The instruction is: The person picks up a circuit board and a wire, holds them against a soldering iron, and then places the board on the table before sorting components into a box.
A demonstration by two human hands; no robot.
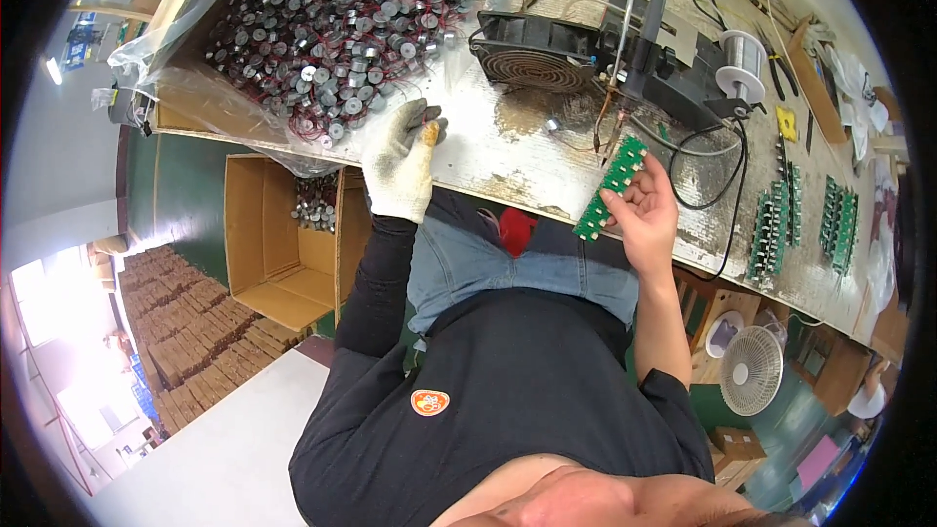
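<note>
My right hand (pixel 644 215) is bare and pinches a green circuit board strip (pixel 617 182) by its lower side, thumb on top. Small pale parts sit along the strip, which slants up toward a soldering tip (pixel 598 129). My left hand (pixel 400 164) wears a white glove with grey, worn fingertips. It rests at the table's front edge, its fingers loosely spread, with nothing visible in them. Just beyond lies a big heap of small round metal parts with red wires (pixel 351 49). A single round metal part (pixel 553 124) lies on the table below the soldering tip.
A black fan (pixel 537 63) and a solder wire reel (pixel 742 66) stand by the soldering rig. Rows of green boards (pixel 776 220) stand at the right, with pliers (pixel 781 63) behind. An open cardboard box (pixel 264 273) sits below the table's left side. Black cable (pixel 737 205) loops beside my right hand.
</note>
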